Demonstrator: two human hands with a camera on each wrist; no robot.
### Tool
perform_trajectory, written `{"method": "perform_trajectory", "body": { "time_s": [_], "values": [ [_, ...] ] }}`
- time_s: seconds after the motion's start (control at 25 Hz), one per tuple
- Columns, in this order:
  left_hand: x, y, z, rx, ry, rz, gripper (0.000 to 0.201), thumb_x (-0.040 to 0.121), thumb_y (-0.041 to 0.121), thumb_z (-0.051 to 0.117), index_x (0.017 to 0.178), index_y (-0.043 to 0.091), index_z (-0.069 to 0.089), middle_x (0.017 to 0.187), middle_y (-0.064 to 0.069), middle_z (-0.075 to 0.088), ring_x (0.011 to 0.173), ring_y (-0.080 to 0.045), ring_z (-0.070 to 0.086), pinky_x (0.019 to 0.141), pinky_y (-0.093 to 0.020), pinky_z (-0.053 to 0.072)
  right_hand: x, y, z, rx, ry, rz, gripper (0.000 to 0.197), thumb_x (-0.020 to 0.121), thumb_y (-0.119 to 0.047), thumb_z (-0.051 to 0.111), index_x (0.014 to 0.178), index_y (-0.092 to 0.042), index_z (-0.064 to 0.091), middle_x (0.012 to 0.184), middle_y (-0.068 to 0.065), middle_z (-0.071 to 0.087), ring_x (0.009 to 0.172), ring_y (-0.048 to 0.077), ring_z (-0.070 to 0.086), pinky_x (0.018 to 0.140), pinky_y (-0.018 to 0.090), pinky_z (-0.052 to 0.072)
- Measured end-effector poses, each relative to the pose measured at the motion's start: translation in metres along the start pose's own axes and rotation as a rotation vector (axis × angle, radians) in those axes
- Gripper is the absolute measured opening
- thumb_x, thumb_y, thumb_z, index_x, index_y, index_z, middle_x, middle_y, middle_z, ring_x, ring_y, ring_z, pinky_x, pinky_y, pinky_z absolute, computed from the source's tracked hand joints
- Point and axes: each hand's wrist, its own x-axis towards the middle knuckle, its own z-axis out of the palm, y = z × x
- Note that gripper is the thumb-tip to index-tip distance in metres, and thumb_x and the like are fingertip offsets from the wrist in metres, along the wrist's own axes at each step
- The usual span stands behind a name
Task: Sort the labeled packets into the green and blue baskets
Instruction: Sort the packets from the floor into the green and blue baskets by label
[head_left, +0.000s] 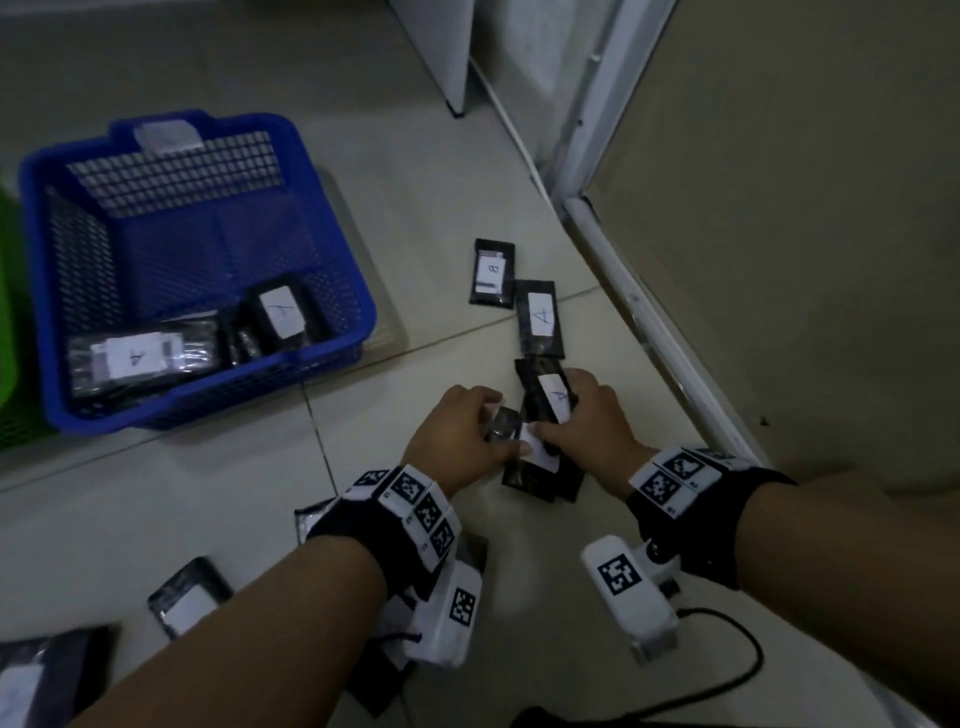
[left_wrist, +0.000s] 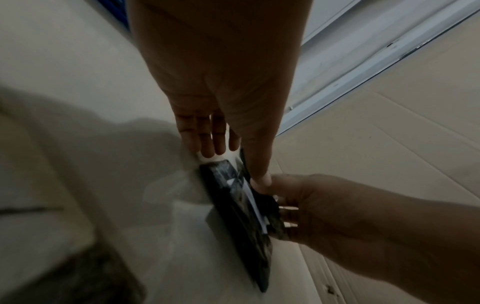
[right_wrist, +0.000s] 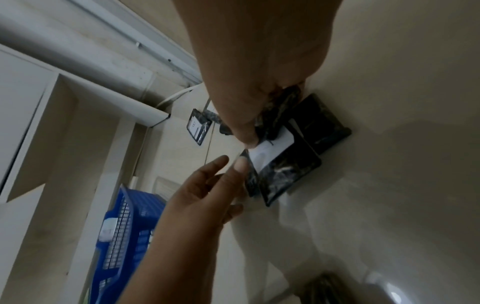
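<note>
Sorting partly done. Blue basket (head_left: 332, 270), upper left of head view, holds at least two packets marked A (head_left: 132, 358). Green basket (head_left: 8, 312) shows only a sliver at the left edge; contents hidden. Centre frame: right hand (head_left: 587, 421) grips an A packet (head_left: 550, 397); left hand (head_left: 457, 431) pinches a small packet (head_left: 503, 425), label probably hidden. Loose B packet (head_left: 492, 273) and A packet (head_left: 540, 317) lie above on the floor (head_left: 441, 182); more packets lower left (head_left: 187, 597) remain unsorted.

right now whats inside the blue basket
The blue basket holds dark packets bunched at its near end: two show white labels marked A. Others lie partly beneath them, labels hidden.
</note>
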Motion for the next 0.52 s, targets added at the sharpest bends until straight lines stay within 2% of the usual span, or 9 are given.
{"method": "perform_trajectory", "body": {
  "time_s": [0.08, 0.2, 0.24, 0.32, 0.4, 0.48, 0.52],
  "values": [
    [0.002, 0.003, 0.009, -0.013, 0.006, -0.022, 0.069, 0.060, 0.042, 0.084, 0.118, 0.024, 0.051, 0.103, 0.002, 0.055, 0.090, -0.011, 0.054, 0.074, -0.021, 0.041, -0.002, 0.002, -0.005, 0.221, -0.011, 0.017, 0.090, 0.061, -0.035, 0.082, 0.137, -0.019, 0.036, 0.116, 0.013, 0.055, 0.104, 0.029, 0.059, 0.088, 0.042, 0.054],
    [0.002, -0.001, 0.013, -0.064, 0.018, -0.072, 0.066, 0.059, 0.024, 0.086, 0.114, 0.019, 0.049, 0.091, -0.001, 0.065, 0.086, -0.018, 0.062, 0.069, -0.025, 0.046, -0.014, -0.005, -0.011, 0.527, -0.069, 0.015, 0.067, 0.078, -0.015, 0.075, 0.132, -0.020, 0.037, 0.097, 0.003, 0.061, 0.087, 0.016, 0.064, 0.073, 0.024, 0.055],
    [0.001, -0.003, 0.011, -0.105, 0.032, -0.106, 0.065, 0.060, 0.020, 0.085, 0.113, 0.017, 0.048, 0.086, -0.001, 0.066, 0.083, -0.018, 0.063, 0.069, -0.025, 0.046, -0.016, -0.009, -0.012, 0.599, -0.078, 0.005, 0.062, 0.081, -0.012, 0.073, 0.130, -0.021, 0.036, 0.092, 0.001, 0.061, 0.083, 0.014, 0.064, 0.070, 0.022, 0.055],
    [-0.001, -0.007, 0.007, -0.175, 0.042, -0.168, 0.056, 0.065, 0.020, 0.083, 0.109, 0.017, 0.048, 0.078, 0.003, 0.063, 0.076, -0.014, 0.061, 0.064, -0.022, 0.044, -0.020, -0.018, -0.016, 0.697, -0.084, 0.010, 0.059, 0.081, -0.015, 0.073, 0.129, -0.019, 0.038, 0.087, 0.002, 0.062, 0.079, 0.015, 0.065, 0.071, 0.025, 0.056],
    [-0.002, -0.010, 0.000, -0.199, 0.034, -0.196, 0.039, 0.070, 0.025, 0.080, 0.098, 0.014, 0.054, 0.075, 0.003, 0.060, 0.073, -0.013, 0.057, 0.061, -0.020, 0.040, -0.023, -0.028, -0.020, 0.764, -0.144, 0.016, 0.061, 0.081, -0.020, 0.073, 0.132, -0.015, 0.040, 0.086, 0.006, 0.065, 0.080, 0.020, 0.068, 0.069, 0.030, 0.056],
    [-0.005, -0.015, -0.010, -0.204, 0.033, -0.190, 0.031, 0.076, 0.031, 0.074, 0.089, 0.006, 0.062, 0.078, -0.003, 0.063, 0.073, -0.018, 0.058, 0.064, -0.026, 0.042, -0.026, -0.040, -0.020, 0.805, -0.200, -0.009, 0.058, 0.083, -0.016, 0.071, 0.132, -0.012, 0.042, 0.086, 0.008, 0.068, 0.080, 0.021, 0.069, 0.068, 0.030, 0.057],
    [-0.006, -0.018, -0.017, -0.254, 0.040, -0.189, 0.032, 0.079, 0.034, 0.072, 0.092, 0.006, 0.065, 0.083, -0.006, 0.066, 0.077, -0.020, 0.060, 0.069, -0.029, 0.047, -0.026, -0.046, -0.018, 0.798, -0.209, -0.029, 0.060, 0.082, -0.014, 0.072, 0.133, -0.012, 0.041, 0.090, 0.009, 0.068, 0.082, 0.021, 0.069, 0.070, 0.030, 0.058]
  ]
}}
